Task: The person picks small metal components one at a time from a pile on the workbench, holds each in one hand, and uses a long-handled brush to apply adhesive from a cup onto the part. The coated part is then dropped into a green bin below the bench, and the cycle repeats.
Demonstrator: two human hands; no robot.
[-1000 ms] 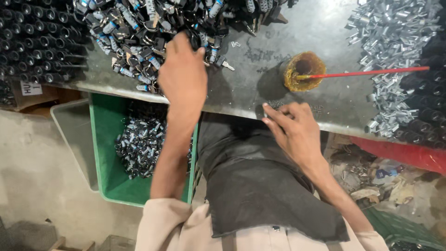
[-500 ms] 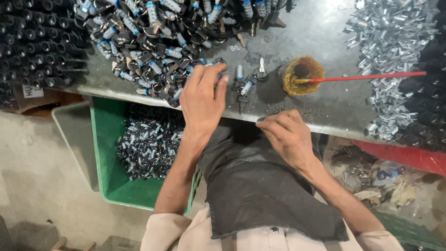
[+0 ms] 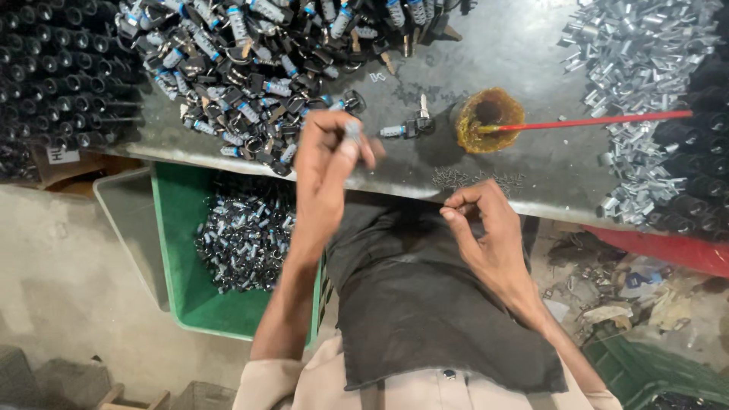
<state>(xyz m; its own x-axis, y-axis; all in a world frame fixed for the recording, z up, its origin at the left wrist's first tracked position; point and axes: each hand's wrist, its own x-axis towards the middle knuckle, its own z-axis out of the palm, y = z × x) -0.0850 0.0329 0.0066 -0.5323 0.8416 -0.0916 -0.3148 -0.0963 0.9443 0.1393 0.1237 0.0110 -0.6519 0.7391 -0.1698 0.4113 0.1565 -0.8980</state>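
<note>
left hand [image 3: 328,156] pinched on small grey part [image 3: 352,130], lifted off bench [image 3: 531,68], just left of glue pot [image 3: 490,120]. right hand [image 3: 486,228] curled, fingertips together, hold unclear, below pot at bench edge. red stick [image 3: 600,120] resting in pot. part pile [image 3: 250,68] far left, green bin [image 3: 182,250] below.

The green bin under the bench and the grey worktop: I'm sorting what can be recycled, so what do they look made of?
The green rectangular bin looks like moulded plastic: even colour, smooth matt walls, rounded rim. The dark grey worktop looks like sheet metal, with a dull sheen, scuffs and a thin, bright front edge, though a painted board cannot be ruled out.
</note>
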